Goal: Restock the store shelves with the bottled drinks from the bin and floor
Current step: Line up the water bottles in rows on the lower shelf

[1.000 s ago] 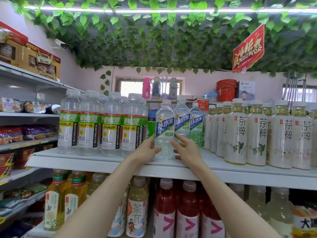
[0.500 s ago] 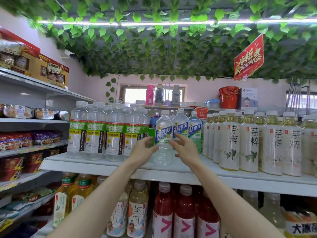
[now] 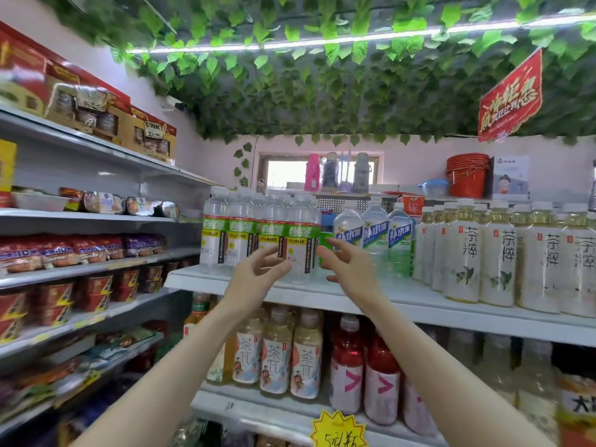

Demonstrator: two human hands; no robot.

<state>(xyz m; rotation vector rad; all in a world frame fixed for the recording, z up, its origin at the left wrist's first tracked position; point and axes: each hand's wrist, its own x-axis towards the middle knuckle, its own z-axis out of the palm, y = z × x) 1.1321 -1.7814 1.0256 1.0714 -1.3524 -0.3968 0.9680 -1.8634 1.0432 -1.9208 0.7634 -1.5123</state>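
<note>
On the white top shelf [image 3: 403,300] stands a row of clear bottles with green labels [image 3: 242,235]. To their right stand three clear bottles with blue labels [image 3: 375,238], then pale tea bottles [image 3: 498,253]. My left hand [image 3: 258,275] hovers open in front of the rightmost green-label bottle [image 3: 301,243], fingers spread, holding nothing. My right hand [image 3: 350,262] is open just right of that bottle, fingers straight, also holding nothing. Neither hand grips a bottle.
The lower shelf holds yellow tea bottles [image 3: 277,356] and red drink bottles [image 3: 346,366]. A side rack [image 3: 96,269] on the left carries snack packs and cup noodles. Red buckets [image 3: 467,175] sit behind the top shelf. A yellow price tag [image 3: 338,430] hangs low.
Both hands have let go of the front blue-label bottle, which now stands on the shelf, and have shifted left in front of the green-label bottles. The camera turned left.
</note>
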